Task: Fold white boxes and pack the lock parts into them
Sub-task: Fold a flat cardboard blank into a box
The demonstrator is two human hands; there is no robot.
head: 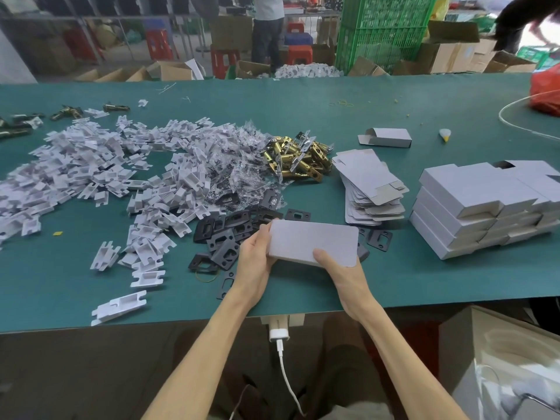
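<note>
Both hands hold one white box [315,241] just above the surface [424,277], over the black plates [230,234]. Left hand [254,262] grips the left short end. Right hand [342,274] pinches the near right corner, thumb on top, fingers hidden beneath. Box looks closed; long axis runs left to right. Stack of done boxes [472,207] lies to the right, well apart. Right hand is nearer, so it likely carries the box over.

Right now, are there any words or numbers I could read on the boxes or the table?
None can be read.
The held white box is blank, and so are the folded boxes stacked on the right.
The brown cartons at the back are too blurred.
</note>
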